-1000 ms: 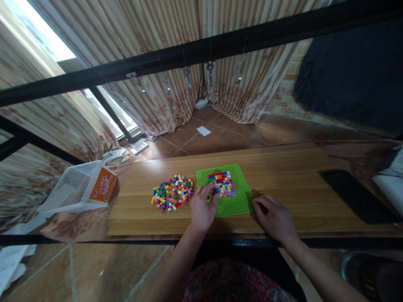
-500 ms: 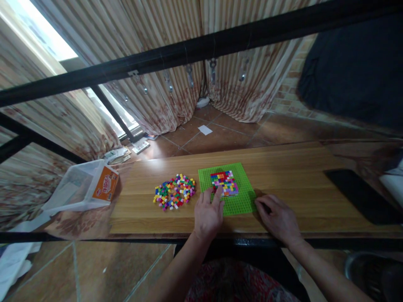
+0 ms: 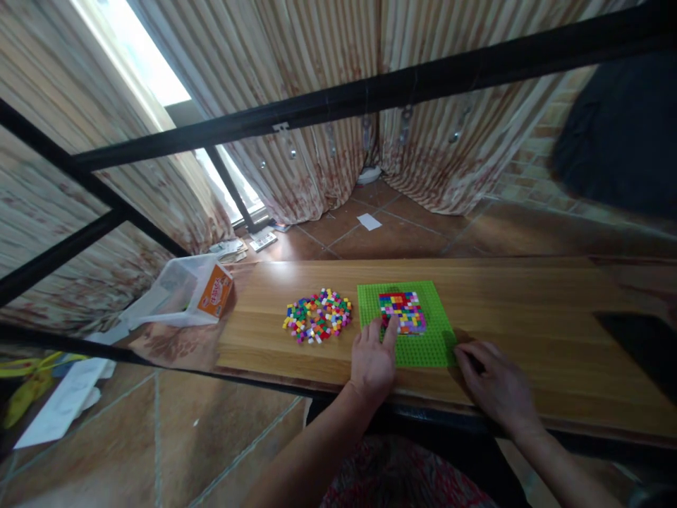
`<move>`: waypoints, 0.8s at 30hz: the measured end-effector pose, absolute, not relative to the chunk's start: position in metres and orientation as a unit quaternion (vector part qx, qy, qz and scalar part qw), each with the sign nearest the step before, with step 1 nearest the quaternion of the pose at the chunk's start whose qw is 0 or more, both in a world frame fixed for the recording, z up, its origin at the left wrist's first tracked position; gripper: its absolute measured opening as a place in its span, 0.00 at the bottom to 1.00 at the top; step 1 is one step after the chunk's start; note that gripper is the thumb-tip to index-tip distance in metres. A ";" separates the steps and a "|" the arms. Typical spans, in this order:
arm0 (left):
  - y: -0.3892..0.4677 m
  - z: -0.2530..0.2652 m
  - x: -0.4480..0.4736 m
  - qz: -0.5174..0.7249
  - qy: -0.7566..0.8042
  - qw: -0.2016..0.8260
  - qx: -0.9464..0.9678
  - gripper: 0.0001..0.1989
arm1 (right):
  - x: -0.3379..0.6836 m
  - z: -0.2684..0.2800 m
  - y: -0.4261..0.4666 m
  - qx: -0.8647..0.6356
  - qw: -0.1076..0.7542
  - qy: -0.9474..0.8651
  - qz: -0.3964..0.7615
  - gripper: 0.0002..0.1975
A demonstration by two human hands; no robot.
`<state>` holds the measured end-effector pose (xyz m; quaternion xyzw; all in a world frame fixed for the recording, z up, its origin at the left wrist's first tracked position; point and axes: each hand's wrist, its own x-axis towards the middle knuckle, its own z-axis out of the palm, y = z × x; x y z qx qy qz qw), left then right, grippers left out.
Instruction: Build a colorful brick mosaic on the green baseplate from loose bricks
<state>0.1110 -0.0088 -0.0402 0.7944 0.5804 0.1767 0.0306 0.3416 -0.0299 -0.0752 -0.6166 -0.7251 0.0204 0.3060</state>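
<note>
A green studded baseplate [image 3: 428, 353] lies on the wooden table, carrying a near-square patch of small multicoloured bricks [image 3: 405, 310] with red along its far side. My left hand [image 3: 374, 360] rests over the plate's near left part, fingers stretched forward and apart. Its index fingertip touches the lower left of the patch; anything under the fingertips is hidden. My right hand [image 3: 494, 381] is closed at the plate's right edge, thumb and forefinger together on the rim, other fingers curled under. Left of the plate, loose coloured bricks [image 3: 331, 321] lie spread in a rough ring.
A clear plastic box [image 3: 180, 289] with an orange label lies at the table's left end. A dark flat object [image 3: 635, 346] is at the right. A black metal bar [image 3: 328, 109] crosses beyond the table, before striped curtains [image 3: 317, 42]. White paper [image 3: 369, 221] lies on the tiled floor.
The whole view has shifted, so the table and plate appear further right. Both hands keep nearly the same places on the plate, and the brick patch looks much the same.
</note>
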 end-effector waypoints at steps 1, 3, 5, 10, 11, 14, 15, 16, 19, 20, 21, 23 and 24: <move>-0.010 -0.038 0.111 0.192 0.579 0.048 0.791 0.26 | 0.342 -0.075 -0.030 -0.616 0.304 -0.726 0.022 0.13; -0.012 -0.034 0.110 0.222 0.572 0.083 0.785 0.26 | 0.343 -0.076 -0.030 -0.617 0.303 -0.726 0.020 0.14; -0.016 -0.032 0.109 0.249 0.565 0.111 0.779 0.28 | 0.344 -0.077 -0.030 -0.615 0.304 -0.728 0.016 0.15; -0.029 -0.033 0.088 0.300 0.592 0.124 0.737 0.26 | 0.348 -0.082 -0.029 -0.613 0.300 -0.731 0.010 0.16; -0.031 -0.034 0.080 0.310 0.607 0.116 0.723 0.23 | 0.348 -0.083 -0.029 -0.613 0.298 -0.731 0.009 0.17; -0.032 -0.039 0.045 0.335 0.662 0.070 0.667 0.17 | 0.349 -0.085 -0.029 -0.612 0.306 -0.729 0.013 0.17; -0.032 -0.040 0.032 0.336 0.685 0.048 0.645 0.15 | 0.349 -0.086 -0.029 -0.613 0.308 -0.728 0.015 0.17; -0.031 -0.041 0.019 0.333 0.703 0.028 0.628 0.14 | 0.349 -0.085 -0.029 -0.614 0.308 -0.727 0.017 0.17; -0.029 -0.042 -0.010 0.305 0.729 0.006 0.613 0.13 | 0.348 -0.083 -0.030 -0.615 0.307 -0.726 0.018 0.15; -0.028 -0.042 -0.017 0.295 0.730 0.003 0.616 0.13 | 0.348 -0.082 -0.030 -0.613 0.307 -0.727 0.019 0.14; -0.028 -0.042 -0.021 0.286 0.730 -0.001 0.621 0.12 | 0.347 -0.080 -0.030 -0.612 0.310 -0.727 0.019 0.14; -0.026 -0.043 -0.025 0.271 0.726 -0.009 0.631 0.12 | 0.346 -0.078 -0.031 -0.611 0.313 -0.727 0.021 0.13; -0.024 -0.044 -0.026 0.266 0.725 -0.013 0.635 0.12 | 0.345 -0.078 -0.031 -0.612 0.312 -0.726 0.020 0.13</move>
